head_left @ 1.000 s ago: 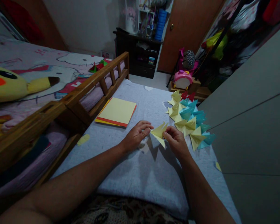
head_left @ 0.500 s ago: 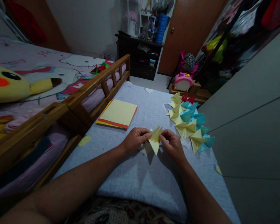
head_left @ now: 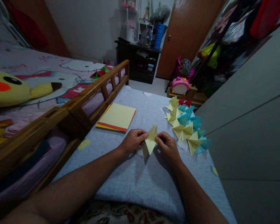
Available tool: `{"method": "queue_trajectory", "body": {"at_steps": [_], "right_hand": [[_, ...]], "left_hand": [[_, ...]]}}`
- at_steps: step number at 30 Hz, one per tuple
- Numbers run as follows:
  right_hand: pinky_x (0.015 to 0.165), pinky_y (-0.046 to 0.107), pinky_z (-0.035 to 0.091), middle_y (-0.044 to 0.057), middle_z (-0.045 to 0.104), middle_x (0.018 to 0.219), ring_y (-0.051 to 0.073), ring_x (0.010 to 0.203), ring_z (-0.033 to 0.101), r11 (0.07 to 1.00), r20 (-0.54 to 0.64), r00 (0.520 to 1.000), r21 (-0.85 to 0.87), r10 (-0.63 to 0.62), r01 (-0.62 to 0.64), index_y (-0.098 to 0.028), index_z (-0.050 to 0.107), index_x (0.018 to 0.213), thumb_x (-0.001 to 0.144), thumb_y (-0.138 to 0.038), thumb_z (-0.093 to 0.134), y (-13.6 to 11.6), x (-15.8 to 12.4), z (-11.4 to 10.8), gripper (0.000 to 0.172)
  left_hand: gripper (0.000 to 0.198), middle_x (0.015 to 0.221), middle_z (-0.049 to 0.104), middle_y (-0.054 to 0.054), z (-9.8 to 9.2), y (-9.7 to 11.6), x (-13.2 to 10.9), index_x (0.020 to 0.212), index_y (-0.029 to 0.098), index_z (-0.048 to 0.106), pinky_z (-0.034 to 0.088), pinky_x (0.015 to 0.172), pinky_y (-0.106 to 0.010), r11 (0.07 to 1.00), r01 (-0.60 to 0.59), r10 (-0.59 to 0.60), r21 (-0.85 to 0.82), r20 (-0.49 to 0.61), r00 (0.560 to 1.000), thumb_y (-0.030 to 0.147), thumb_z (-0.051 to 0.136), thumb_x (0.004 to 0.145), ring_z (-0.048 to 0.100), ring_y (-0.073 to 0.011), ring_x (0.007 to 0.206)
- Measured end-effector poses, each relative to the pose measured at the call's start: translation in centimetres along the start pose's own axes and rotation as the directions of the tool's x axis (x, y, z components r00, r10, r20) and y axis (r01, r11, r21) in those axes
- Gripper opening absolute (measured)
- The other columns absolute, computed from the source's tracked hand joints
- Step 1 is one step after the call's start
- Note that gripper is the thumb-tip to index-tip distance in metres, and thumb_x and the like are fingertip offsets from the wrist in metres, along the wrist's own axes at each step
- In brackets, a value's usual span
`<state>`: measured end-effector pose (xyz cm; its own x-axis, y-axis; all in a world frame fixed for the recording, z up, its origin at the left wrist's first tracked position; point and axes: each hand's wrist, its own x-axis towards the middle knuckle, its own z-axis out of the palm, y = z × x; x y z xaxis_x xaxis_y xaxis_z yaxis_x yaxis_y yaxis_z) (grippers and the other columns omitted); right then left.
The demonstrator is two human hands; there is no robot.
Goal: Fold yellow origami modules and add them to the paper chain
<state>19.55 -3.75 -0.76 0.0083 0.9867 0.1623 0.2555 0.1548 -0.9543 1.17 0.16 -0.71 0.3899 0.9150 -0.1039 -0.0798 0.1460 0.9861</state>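
Observation:
A pale yellow origami crane is held over the bed surface, its pointed tip down and two narrow points up. My left hand pinches its left side between thumb and fingers. On the opposite side, my right hand pinches the paper the same way. To the right stand rows of folded paper cranes, with yellow ones on the near left, blue ones beside them and red ones at the back. A stack of square paper lies left of my hands, yellow on top, with red and orange edges showing.
A light blue sheet covers the surface under my hands. Along the left runs a wooden bed rail, with a yellow plush toy beyond it. A pale cabinet wall borders the right side. A dark cabinet stands at the back.
Both hands and the yellow crane sit slightly further left in view, and the crane is turned a little. The camera view has shifted slightly. Both hands keep their pinch.

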Motion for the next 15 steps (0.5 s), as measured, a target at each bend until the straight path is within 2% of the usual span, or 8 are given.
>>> {"method": "queue_trajectory", "body": {"at_steps": [2,4,7,10,12,15], "right_hand": [[0.063,0.028,0.043,-0.001,0.057,0.073,0.015,0.068,0.054,0.999,-0.028,0.999,-0.027,-0.037,0.037,-0.019,0.063,0.077,0.088,-0.035,0.062,0.0,0.0,0.1,0.019],[0.064,0.028,0.043,-0.001,0.056,0.074,0.015,0.069,0.054,0.991,-0.081,0.991,-0.086,-0.109,0.102,-0.020,0.063,0.077,0.089,-0.032,0.061,-0.1,0.0,0.1,0.017],[0.065,0.028,0.042,0.000,0.055,0.077,0.015,0.071,0.052,0.951,-0.167,0.951,-0.214,-0.262,0.224,-0.020,0.065,0.080,0.091,-0.024,0.058,-0.3,0.0,0.0,0.014],[0.065,0.027,0.043,0.001,0.056,0.083,0.014,0.071,0.052,0.910,-0.211,0.910,-0.301,-0.357,0.287,-0.021,0.068,0.087,0.092,-0.021,0.058,0.0,0.2,-0.2,0.012],[0.064,0.027,0.044,0.002,0.056,0.087,0.014,0.071,0.053,0.901,-0.204,0.913,-0.338,-0.353,0.273,-0.021,0.070,0.092,0.091,-0.021,0.058,0.5,0.4,-0.3,0.012],[0.065,0.028,0.047,0.003,0.058,0.091,0.015,0.071,0.054,0.898,-0.168,0.944,-0.392,-0.283,0.199,-0.021,0.071,0.099,0.088,-0.020,0.059,1.4,0.6,-0.3,0.016]], "left_hand": [[0.040,0.060,0.056,0.001,0.0,-0.1,0.1,0.081,0.012,0.070,0.034,0.050,-0.021,1.000,-0.002,0.002,-0.027,0.000,1.000,0.052,0.072,0.076,0.047,-0.0086,0.050],[0.044,0.062,0.058,0.002,0.0,-0.3,0.2,0.095,0.013,0.068,0.037,0.051,-0.021,0.998,0.001,-0.002,-0.068,-0.004,1.000,0.054,0.071,0.078,0.050,-0.0095,0.052],[0.056,0.071,0.064,0.000,0.0,-0.6,0.3,0.117,0.015,0.059,0.042,0.053,-0.022,0.992,0.004,-0.007,-0.129,-0.026,1.000,0.056,0.069,0.080,0.054,-0.0110,0.055],[0.059,0.078,0.067,-0.001,0.0,-0.6,0.3,0.125,0.016,0.051,0.043,0.053,-0.022,0.992,-0.012,0.005,-0.127,-0.056,0.998,0.054,0.066,0.083,0.055,-0.0114,0.058],[0.055,0.076,0.066,-0.001,-0.1,-0.5,0.3,0.125,0.016,0.050,0.041,0.052,-0.021,0.995,-0.024,0.017,-0.099,-0.070,0.997,0.050,0.063,0.084,0.053,-0.0108,0.057],[0.050,0.072,0.063,0.002,-0.1,-0.4,0.3,0.125,0.016,0.049,0.038,0.051,-0.020,0.999,-0.039,0.037,-0.025,-0.088,0.995,0.041,0.061,0.084,0.049,-0.0099,0.054]]}}
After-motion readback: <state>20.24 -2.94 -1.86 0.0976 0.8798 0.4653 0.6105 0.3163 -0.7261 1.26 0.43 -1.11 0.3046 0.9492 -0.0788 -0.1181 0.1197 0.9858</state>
